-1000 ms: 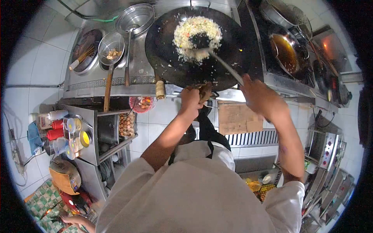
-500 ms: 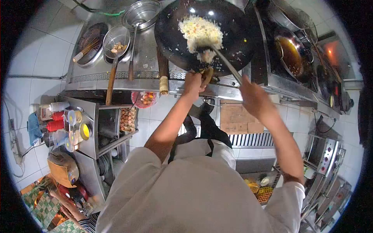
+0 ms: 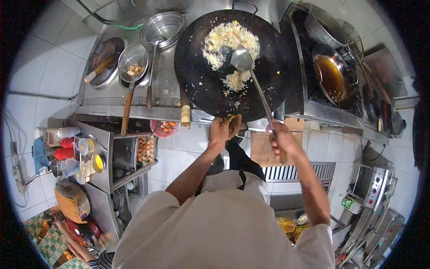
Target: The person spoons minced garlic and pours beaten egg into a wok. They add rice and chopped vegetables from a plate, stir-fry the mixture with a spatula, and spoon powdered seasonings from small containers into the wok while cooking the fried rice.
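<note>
White tiles [image 3: 49, 67] cover the wall at our left, and before us is a steel stove [image 3: 165, 76] with a big black wok [image 3: 190, 62] on it.

Our left hand [image 3: 219, 131] is closed around a brown cloth-like piece [image 3: 235, 125] at the wok's near rim; we cannot tell if a handle is under it. Our right hand [image 3: 286, 142] grips the ladle [image 3: 260, 92] by the rear part of its shaft. This ladle is stretched over the wok: its long axis goes slantwise, from the grip end low at the right to the bowl far and more left, so the bowl points away from us. The bowl is at the right inner edge of the rice [image 3: 218, 40], which makes a curved heap in the wok with small coloured bits. One smaller clump [image 3: 236, 80] lies nearer to us.

Left of the wok, a steel bowl [image 3: 162, 29] stands; we cannot tell its content. Next to it, a strainer [image 3: 133, 54] carries pale brown chunks [image 3: 135, 69], its wooden handle pointing toward us. Right of the wok, a second wok [image 3: 347, 74] contains brown liquid [image 3: 329, 76].

Below the stove's edge, a pink basket [image 3: 163, 127] holds red and orange pieces, and near it are many eggs [image 3: 146, 149]. Farther left, one tub [image 3: 98, 162] has something yellow inside. Another person's arm [image 3: 74, 242] shows at the lower left.
</note>
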Tool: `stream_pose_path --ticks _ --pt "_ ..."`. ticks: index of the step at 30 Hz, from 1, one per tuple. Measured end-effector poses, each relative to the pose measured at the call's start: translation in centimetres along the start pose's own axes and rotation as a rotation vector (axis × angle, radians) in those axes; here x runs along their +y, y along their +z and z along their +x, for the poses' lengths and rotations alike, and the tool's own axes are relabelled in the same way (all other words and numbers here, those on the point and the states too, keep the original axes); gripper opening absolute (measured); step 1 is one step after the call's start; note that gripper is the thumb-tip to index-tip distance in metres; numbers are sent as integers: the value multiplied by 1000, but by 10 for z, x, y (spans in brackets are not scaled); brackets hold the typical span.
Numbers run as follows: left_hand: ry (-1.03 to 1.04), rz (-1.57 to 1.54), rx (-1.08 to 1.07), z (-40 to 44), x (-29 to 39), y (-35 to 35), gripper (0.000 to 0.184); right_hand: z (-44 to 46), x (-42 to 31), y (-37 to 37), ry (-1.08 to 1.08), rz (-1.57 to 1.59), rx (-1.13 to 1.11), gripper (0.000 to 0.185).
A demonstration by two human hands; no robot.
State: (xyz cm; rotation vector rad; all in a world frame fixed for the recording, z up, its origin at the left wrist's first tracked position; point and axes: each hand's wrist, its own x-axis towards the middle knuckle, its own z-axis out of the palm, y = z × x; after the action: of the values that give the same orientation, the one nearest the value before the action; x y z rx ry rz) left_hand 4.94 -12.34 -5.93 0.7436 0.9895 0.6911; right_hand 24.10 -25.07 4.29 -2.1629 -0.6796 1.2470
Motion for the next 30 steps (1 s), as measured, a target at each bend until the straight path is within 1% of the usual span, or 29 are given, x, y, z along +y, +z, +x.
stream_pose_path --ticks 1,2,3,4,6,7,8,10,12,13,14,16,17,18,19,20,21,22,23,24,25,26,27,28,29,30 --pt "2 2 2 4 19 7 16 -20 -26 -22 247 234 -198 34" --pt "-27 12 -50 18 43 15 16 -44 -69 -41 163 -103 -156 32" --pt "-54 22 -104 36 61 22 16 -44 -86 -51 112 -272 -135 32" --pt "-20 78 -20 66 55 26 16 -44 -102 -62 66 -443 -107 31" --pt "-100 55 -35 87 72 30 15 -34 -123 -79 -637 -1162 152 24" --pt "-89 51 -36 96 75 32 15 -34 -135 -80 -419 -1158 72 19" --pt "-97 9 -59 110 70 30 14 -26 -143 -73 -428 -1160 78 19" --pt "-96 -37 -79 125 67 30 13 6 -140 -57 -479 -1128 -55 18" --pt "-132 14 -81 129 62 34 12 62 -118 -38 -603 -1088 124 20" --pt "-128 31 -99 146 44 28 13 83 -114 -32 -615 -1093 121 20" --pt "-124 28 -91 147 39 29 13 100 -110 -26 -573 -1205 176 25" --pt "-91 90 -53 145 36 31 23 148 -71 -9 -790 -1251 303 31" --pt "-98 139 9 154 25 29 34 172 -52 0 -894 -1274 378 34" --pt "-93 131 24 158 33 29 34 175 -60 4 -1049 -1364 352 31" --pt "-149 138 -48 157 36 26 33 180 -66 0 -785 -1224 188 36" --pt "-207 145 -127 151 38 26 33 168 -95 -5 -516 -1084 92 42" --pt "-227 72 -86 147 40 27 35 189 -87 -18 -531 -1154 217 31" --pt "-223 64 -85 139 41 27 35 209 -77 -31 -550 -1222 347 23" --pt "-93 77 -2 130 42 24 35 208 -57 -32 -556 -1226 352 23" --pt "34 88 86 119 44 20 36 193 -26 -28 -633 -1286 404 24" --pt "32 7 132 96 68 25 30 179 -43 -23 -539 -1301 273 27" --pt "39 -2 138 100 71 18 30 162 -62 -19 -439 -1310 143 30" --pt "36 119 96 97 67 3 27 146 -83 -15 -337 -1314 18 34" --pt "28 244 46 91 63 -10 26 153 -87 -15 -430 -1192 25 43" --pt "31 242 43 85 66 -17 26 175 -83 -29 -429 -1194 30 43" --pt "31 167 83 75 71 -24 24 205 -71 -51 -631 -1296 102 45"
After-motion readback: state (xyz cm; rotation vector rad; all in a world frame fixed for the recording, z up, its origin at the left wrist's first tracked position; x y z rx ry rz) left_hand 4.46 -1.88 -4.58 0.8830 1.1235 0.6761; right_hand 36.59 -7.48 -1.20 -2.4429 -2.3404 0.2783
